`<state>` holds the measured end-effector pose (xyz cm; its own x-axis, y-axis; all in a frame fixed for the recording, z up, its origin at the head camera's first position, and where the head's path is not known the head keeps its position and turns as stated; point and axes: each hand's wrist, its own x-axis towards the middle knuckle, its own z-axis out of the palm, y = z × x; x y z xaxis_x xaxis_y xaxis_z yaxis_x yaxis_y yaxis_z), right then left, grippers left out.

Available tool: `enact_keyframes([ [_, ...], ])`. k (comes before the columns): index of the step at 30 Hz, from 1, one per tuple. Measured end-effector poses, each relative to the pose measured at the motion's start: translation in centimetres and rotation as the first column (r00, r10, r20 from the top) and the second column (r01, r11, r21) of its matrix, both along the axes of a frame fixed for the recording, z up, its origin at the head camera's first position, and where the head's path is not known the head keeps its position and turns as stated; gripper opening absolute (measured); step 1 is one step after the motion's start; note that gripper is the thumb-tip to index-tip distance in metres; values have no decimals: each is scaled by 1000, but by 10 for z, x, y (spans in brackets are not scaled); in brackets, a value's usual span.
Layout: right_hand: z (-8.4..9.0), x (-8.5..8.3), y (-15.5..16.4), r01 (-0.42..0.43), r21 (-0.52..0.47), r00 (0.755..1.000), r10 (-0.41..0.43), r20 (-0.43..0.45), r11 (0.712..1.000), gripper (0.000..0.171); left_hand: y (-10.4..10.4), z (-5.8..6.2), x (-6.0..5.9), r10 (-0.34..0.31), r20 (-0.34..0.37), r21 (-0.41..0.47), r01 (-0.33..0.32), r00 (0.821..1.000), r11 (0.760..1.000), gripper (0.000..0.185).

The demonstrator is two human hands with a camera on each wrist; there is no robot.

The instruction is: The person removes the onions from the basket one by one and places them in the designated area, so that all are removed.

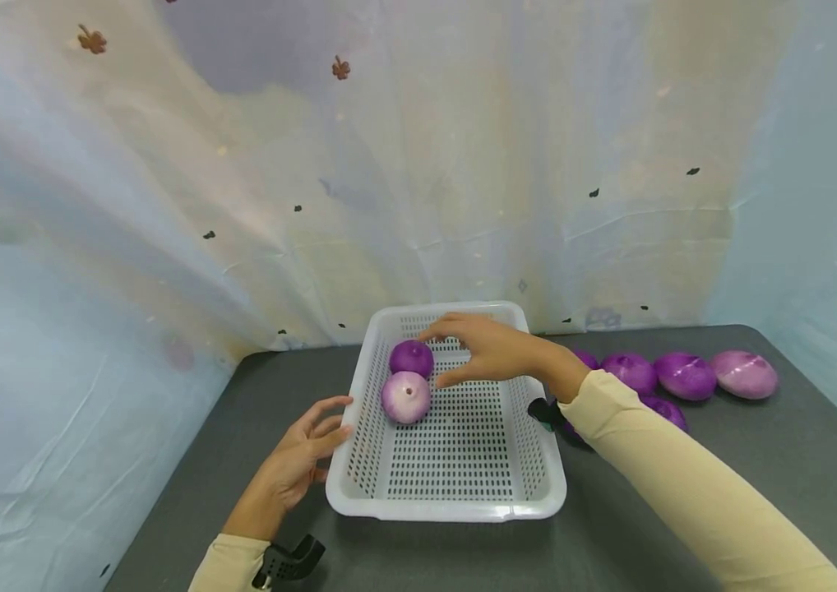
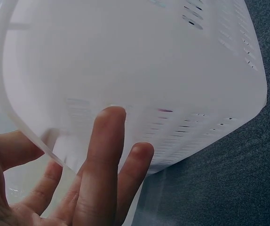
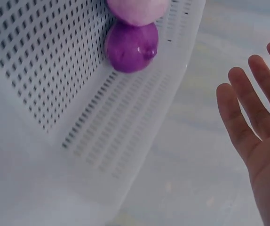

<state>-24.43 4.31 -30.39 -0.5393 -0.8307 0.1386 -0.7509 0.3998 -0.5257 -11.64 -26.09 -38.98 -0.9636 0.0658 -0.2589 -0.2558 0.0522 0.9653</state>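
Left hand (image 1: 298, 456): grip open, fingers straight, fingertips (image 2: 107, 141) against outer left wall of white perforated plastic basket (image 1: 359, 395), near its front corner.
Right hand (image 1: 488, 349): grip open, fingers spread, holding nothing; hovering over far half of basket.
Dark purple round onion (image 1: 411, 358): in basket, just left of right grip, below the fingertips, by far-left wall.
Pale purple-white round onion (image 1: 406, 397): in basket, touching dark one on near side; left of and slightly nearer than right grip.
Loose purple onions (image 1: 685, 376): row on bench, right of right wrist, outside basket.
Dark grey bench (image 1: 759, 460): carries basket and onions.
Wrist cameras: black mount (image 1: 289, 561) at left cuff.
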Motion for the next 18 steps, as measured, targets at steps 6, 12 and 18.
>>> enact_keyframes([
  [6,-15,-5,-26,7,4,998,-7,54,1000,64,-3,0,0,11,4,-2,-11,1000,1000,61],
  [12,-32,-5,-46,36,46,991,-42,128,998,66,-3,0,3,20,1,-9,-20,1000,1000,61],
  [18,-50,-6,-57,75,89,984,-88,155,993,70,-5,0,5,15,10,0,-15,1000,1000,61],
])
